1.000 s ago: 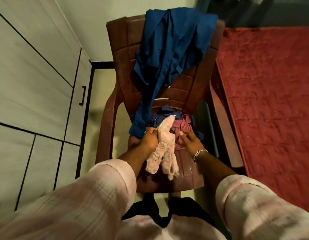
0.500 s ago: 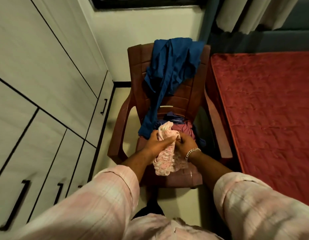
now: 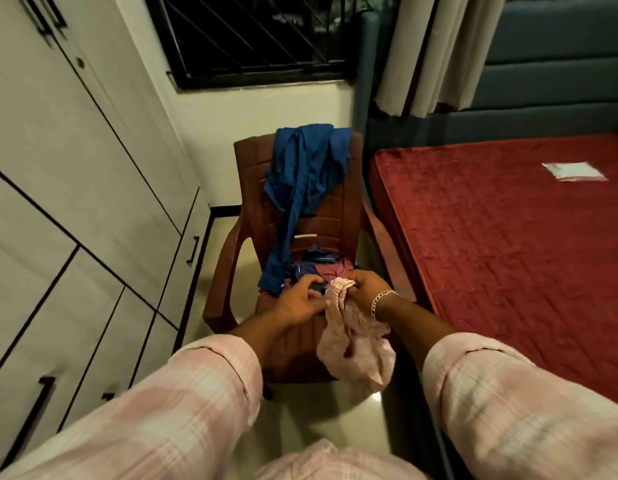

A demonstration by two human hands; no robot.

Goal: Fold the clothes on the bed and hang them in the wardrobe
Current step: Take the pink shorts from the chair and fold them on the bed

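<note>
A brown plastic chair (image 3: 252, 230) holds a pile of clothes. A blue garment (image 3: 304, 174) drapes over its backrest. Dark blue and maroon clothes (image 3: 321, 265) lie bunched on the seat. My right hand (image 3: 364, 287), with a silver bracelet, grips the top of a pale pink garment (image 3: 356, 344) that hangs down over the seat's front. My left hand (image 3: 300, 299) sits just left of it, fingers curled over the pile on the seat; whether they hold any cloth is unclear. The white wardrobe (image 3: 75, 202) stands at the left. The bed's red mattress (image 3: 508, 254) lies at the right.
A barred window (image 3: 259, 36) and beige curtain (image 3: 428, 53) are behind the chair. A small clear plastic packet (image 3: 574, 171) lies on the mattress. The wardrobe doors and drawers have black handles (image 3: 193, 251). Pale floor shows between wardrobe and chair.
The pink garment passed from my left hand to my right hand and now hangs lower to the right. My left hand let go and reaches at the pile. The view tilted up and back.
</note>
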